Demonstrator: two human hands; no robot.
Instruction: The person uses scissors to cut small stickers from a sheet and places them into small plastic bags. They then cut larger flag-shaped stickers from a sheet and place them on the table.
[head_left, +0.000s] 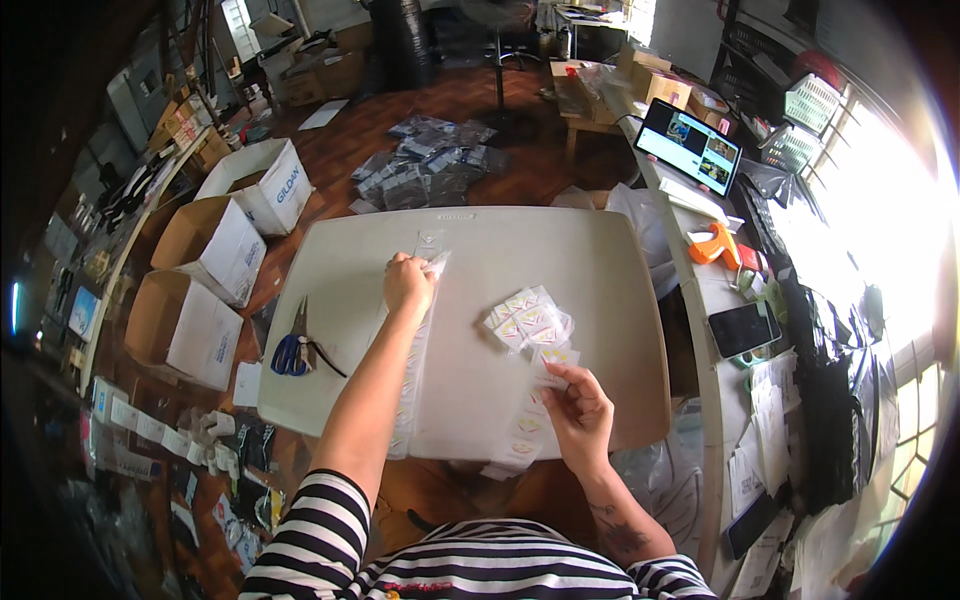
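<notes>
Plastic-handling now, pinching printed strip (527, 427) in right hand (577, 402), clamping longer strip (409, 395) in left hand (410, 285), apparently gathering, needing steadiness next.

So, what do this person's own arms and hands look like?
Black-and-white striped sleeves leave both forearms bare. A dark tattoo marks the right one. Left grip and right grip are ordinary human hands, without gloves.

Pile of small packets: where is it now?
In the head view, the pile sits on the table, right of centre, just beyond and left of the right hand.
</notes>
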